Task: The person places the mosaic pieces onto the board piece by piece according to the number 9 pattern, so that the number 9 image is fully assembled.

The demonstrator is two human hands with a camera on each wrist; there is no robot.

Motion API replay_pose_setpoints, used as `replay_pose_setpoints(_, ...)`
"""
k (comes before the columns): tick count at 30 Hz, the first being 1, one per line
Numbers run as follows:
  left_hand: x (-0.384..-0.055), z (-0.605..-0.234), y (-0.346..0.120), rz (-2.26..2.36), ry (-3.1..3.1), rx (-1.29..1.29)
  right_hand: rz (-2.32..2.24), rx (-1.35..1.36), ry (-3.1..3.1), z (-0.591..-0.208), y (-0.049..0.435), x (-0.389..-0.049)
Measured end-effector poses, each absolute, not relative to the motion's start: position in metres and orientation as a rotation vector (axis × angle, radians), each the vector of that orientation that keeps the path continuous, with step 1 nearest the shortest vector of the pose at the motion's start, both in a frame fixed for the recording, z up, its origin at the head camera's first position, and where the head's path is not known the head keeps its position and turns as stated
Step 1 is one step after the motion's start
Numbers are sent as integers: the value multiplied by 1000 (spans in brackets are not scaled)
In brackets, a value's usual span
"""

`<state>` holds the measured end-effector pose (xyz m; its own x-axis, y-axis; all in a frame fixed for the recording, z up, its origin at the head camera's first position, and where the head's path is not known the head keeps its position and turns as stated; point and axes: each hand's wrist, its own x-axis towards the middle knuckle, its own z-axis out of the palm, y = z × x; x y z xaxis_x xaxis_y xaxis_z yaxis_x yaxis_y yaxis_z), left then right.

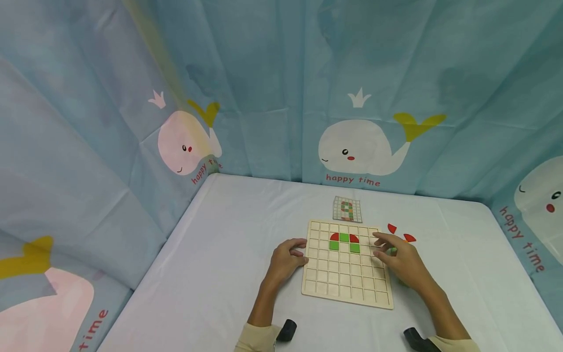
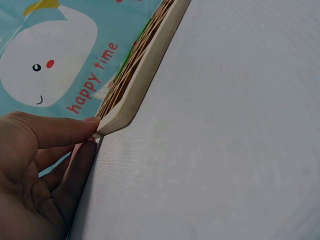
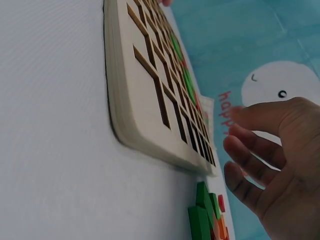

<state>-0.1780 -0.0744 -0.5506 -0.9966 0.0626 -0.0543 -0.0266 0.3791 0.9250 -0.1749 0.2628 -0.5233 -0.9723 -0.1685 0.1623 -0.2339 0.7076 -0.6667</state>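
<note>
A light wooden grid board lies on the white table. Near its far side sit a green square flanked by two red quarter-round pieces, with two more green squares below. My left hand grips the board's left edge; in the left wrist view its thumb meets the rim and the other fingers curl beneath. My right hand hovers at the board's right side, fingers loosely bent and spread. Nothing shows between them in the right wrist view.
Behind the board lies a pattern card with a coloured grid figure. Loose red pieces and green blocks lie right of the board, partly hidden by my right hand. A blue whale-print curtain encloses the table.
</note>
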Motion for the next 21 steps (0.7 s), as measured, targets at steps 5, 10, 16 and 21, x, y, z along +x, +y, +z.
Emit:
replay_pose_setpoints(5,-179,-550,-75,1716,2534,29,1110,288,-2800,-521,272,-169)
replay_pose_setpoints(10,-178,-550,-75,1714,2530,23,1117,255,-2788,-522,283,-162)
replay_pose_setpoints(16,-178,-550,-74,1715,2530,21,1085,272,-2734,-524,297,-154)
replay_pose_setpoints(21,-178,-550,-74,1716,2527,15,1094,231,-2724,-523,306,-148)
